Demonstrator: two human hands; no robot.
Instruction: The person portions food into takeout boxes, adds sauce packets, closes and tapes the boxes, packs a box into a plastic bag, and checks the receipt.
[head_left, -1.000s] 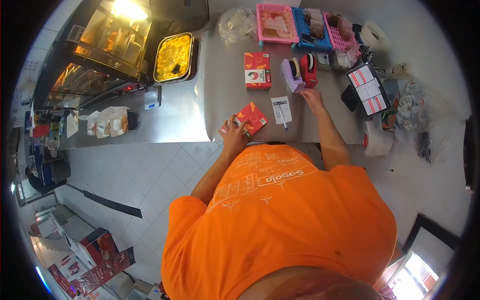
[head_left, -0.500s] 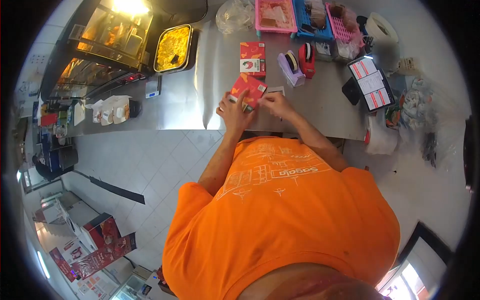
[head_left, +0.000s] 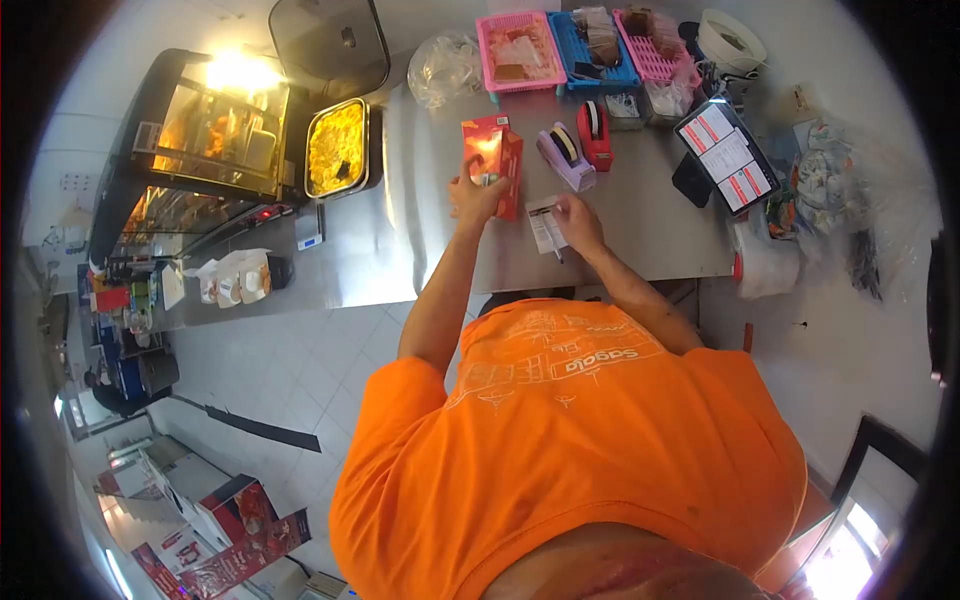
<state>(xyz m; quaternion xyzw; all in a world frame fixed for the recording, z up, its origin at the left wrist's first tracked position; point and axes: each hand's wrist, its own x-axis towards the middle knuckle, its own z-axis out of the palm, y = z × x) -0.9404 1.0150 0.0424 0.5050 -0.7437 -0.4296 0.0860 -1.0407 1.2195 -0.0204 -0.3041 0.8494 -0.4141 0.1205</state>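
My left hand [head_left: 476, 198] is closed round a red cardboard food box [head_left: 510, 185], which stands against a second red box [head_left: 485, 130] on the steel counter. Fingers of my right hand [head_left: 581, 226] pinch the upper right corner of a small printed paper slip [head_left: 543, 223] to the right of the boxes. A thin pen-like thing [head_left: 557, 252] lies at the slip's lower edge. Just beyond my right hand stand a lilac tape dispenser [head_left: 566, 157] and a red tape dispenser [head_left: 595, 138].
To the left are a tray of yellow food [head_left: 337, 148], a lit glass food warmer [head_left: 220, 130] and a small scale [head_left: 311, 228]. Pink [head_left: 520, 52] and blue baskets [head_left: 600, 50] line the back. A tablet on a stand [head_left: 727, 157] is at the right.
The red box in my left hand has moved back against the other box. My right hand has left the box and moved to the paper slip, which now shows more fully. The view has shifted.
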